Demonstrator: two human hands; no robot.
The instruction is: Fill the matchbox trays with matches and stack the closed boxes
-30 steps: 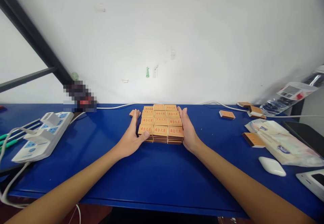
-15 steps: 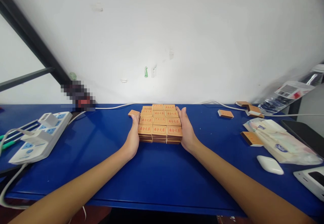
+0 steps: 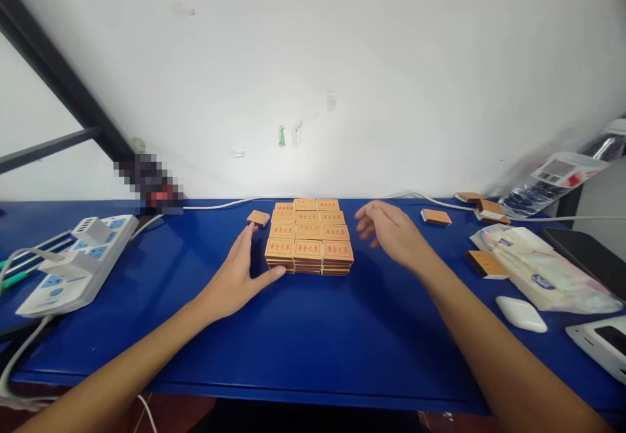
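Note:
A block of stacked matchboxes (image 3: 308,248), orange with red characters, stands on the blue table in several rows and layers. My left hand (image 3: 239,270) is open at the block's left side, its thumb stretched along the front left corner; whether the thumb touches cannot be made out. Close beyond those fingertips lies a single matchbox (image 3: 258,218). To the right of the block, my right hand (image 3: 388,231) hangs a little apart from it, fingers loosely bent and apart, with nothing visible in them.
Loose matchboxes (image 3: 436,217) lie at the right, some near the wall. A tissue pack (image 3: 542,276), a white earphone case (image 3: 521,314), a dark phone (image 3: 587,260) and a plastic bottle (image 3: 533,192) are also there. On the left sits a power strip (image 3: 105,250) with cables.
Both hands have come off the sides of the matchbox block. The left moved back and spread its thumb to the front; the right lifted away to the right. The block stayed put.

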